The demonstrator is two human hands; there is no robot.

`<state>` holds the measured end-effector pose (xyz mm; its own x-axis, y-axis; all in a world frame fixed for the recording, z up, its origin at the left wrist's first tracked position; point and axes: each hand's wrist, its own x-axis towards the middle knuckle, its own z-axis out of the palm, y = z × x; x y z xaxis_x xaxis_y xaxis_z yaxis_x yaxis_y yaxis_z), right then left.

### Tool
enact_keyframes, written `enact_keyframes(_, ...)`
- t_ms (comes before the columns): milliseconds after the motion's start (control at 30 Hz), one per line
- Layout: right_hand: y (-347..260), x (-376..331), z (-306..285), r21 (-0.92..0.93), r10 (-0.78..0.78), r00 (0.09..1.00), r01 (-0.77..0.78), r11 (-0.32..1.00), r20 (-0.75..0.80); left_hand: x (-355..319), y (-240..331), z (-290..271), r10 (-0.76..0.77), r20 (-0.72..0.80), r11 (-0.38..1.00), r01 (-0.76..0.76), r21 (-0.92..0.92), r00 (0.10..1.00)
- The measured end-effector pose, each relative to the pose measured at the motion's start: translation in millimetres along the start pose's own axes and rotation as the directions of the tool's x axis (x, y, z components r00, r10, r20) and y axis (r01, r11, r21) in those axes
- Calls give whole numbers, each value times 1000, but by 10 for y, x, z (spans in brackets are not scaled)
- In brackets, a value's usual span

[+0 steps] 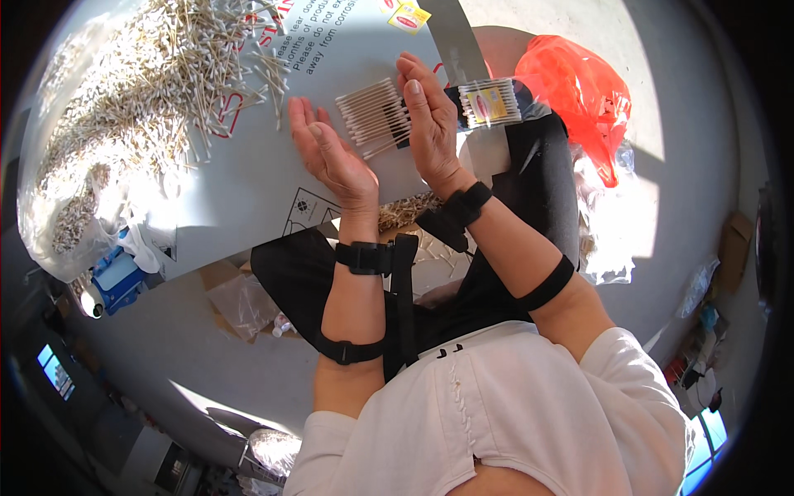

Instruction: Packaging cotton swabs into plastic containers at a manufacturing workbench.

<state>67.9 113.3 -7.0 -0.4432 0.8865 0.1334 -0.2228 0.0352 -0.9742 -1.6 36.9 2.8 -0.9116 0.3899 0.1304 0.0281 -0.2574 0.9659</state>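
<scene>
In the head view, the L hand [335, 161] and R hand [432, 124] are up on edge w/ a row of cotton swabs [370, 116] btwn them on the gray tabletop [240, 194]. Both grips are loose and apart, not clamped, but I can't tell if the R hand touches the swab tips. A big pile of loose swabs [136, 107] is on the L side, and a small swab pack [490, 103] w/ a yellow card is just R of the R hand, near a red bag [579, 83].
</scene>
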Motion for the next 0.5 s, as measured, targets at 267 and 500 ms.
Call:
enact_keyframes(267,-63,-16,-81,167,108,994,-103,981,-20,197,71,-131,23,184,996,-39,86,983)
enact_keyframes(500,-27,-93,31,-5,-12,1000,12,1000,-12,127,10,-33,-68,39,994,71,-79,997)
